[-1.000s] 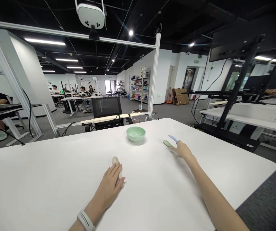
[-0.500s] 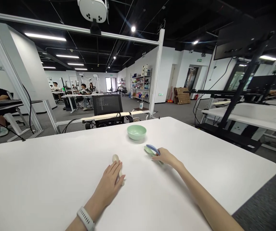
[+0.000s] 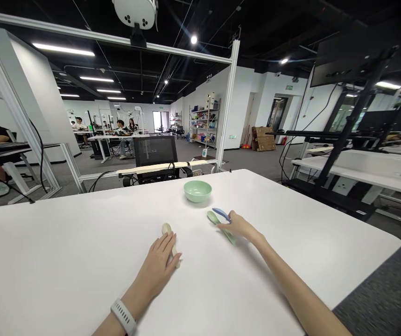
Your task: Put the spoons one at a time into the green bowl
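Observation:
On the white table [image 3: 63, 252] my left hand [image 3: 158, 263] lies flat, fingers stretched over a cream spoon [image 3: 167, 229] whose bowl end sticks out ahead of the fingertips. My right hand [image 3: 240, 228] reaches forward with fingers pinched on a blue spoon [image 3: 220, 213], held just above a green spoon [image 3: 214, 219] that lies on the table under the hand. A mint green bowl [image 3: 197, 191] stands a little beyond both spoons, near the table's far edge.
A black office chair [image 3: 155, 154] stands behind the table's far edge, inside a white metal frame [image 3: 226, 105]. Other desks [image 3: 368, 168] with black stands are to the right. People sit at desks far left and at the back.
My right hand slid left and nearer with the blue and green spoons, from right of the bowl to just in front of it. My left hand stayed on the cream spoon.

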### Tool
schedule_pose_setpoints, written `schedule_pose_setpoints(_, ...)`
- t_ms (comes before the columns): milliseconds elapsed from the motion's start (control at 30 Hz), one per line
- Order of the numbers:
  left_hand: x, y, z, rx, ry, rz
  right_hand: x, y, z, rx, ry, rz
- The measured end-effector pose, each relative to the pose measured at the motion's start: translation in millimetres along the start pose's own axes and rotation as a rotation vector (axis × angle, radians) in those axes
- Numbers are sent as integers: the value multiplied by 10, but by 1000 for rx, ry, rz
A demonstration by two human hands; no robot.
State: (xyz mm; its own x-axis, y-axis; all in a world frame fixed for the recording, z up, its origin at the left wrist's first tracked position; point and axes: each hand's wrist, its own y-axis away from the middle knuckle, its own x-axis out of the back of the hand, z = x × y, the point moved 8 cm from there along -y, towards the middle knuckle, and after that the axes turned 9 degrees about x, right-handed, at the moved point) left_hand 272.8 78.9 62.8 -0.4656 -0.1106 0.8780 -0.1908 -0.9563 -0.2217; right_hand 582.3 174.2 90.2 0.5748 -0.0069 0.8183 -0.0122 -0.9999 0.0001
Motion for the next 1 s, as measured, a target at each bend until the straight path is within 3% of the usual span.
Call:
schedule_pose_setpoints(233,-28,-7,3,-26,-16,15,589,-251,506,-65,6,228)
schedule_pose_setpoints(333,-36,-5,-2,-76,-18,71,710,-349,809,-118,-31,270)
schedule_pose_setpoints(433,-56,-3,-17,-90,-25,83,769,-379,1019,-127,-74,347)
schedule_pose_setpoints(567,-79,-1,-31,-91,-24,75,785,-339,1108,-131,-24,429)
schedule_pose_setpoints(1000,-62,2,1,-109,-31,56,656,-311,1071,-200,97,356)
